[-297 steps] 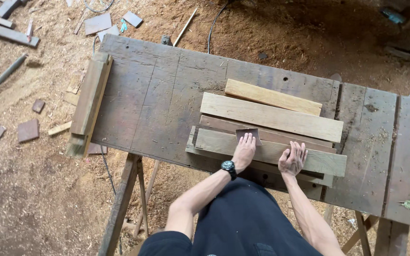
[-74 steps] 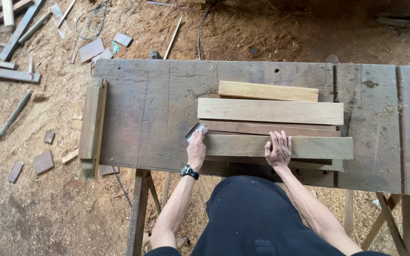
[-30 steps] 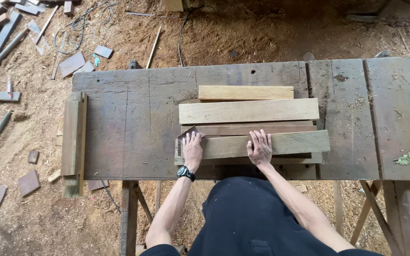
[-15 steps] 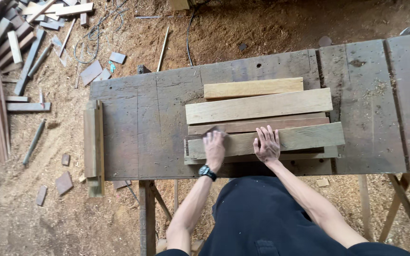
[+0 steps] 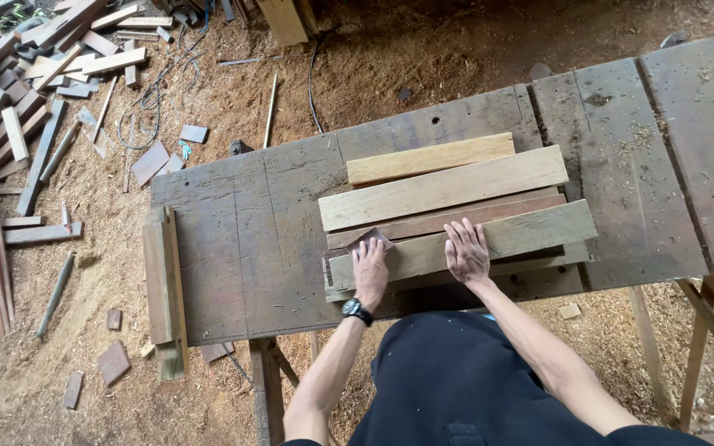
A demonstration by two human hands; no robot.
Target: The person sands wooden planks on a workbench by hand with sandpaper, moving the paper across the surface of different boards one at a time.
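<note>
Wooden planks are lying stacked side by side on the grey, weathered bench in the head view, the only view there is. The nearest plank is the one being worked: the left hand is pressing a small sheet of sandpaper flat against it near its left end, fingers extended over the sheet, palm down, a dark wristwatch on the wrist. The right hand is lying open and spread on the same plank just to the right, bracing it rather than gripping anything.

Behind that plank a reddish-brown board is showing, then a wide pale board, then a shorter yellowish board farthest away. A separate short piece of timber is resting at the bench's left edge, well apart from the stack.

Judging from this, the step in hand is sanding the top face of the nearest plank by hand. The next stroke seems to call for steady downward pressure along the grain while the right hand is keeping the plank from sliding on the boards beneath.

Offcuts and sawdust are covering the floor to the left.
</note>
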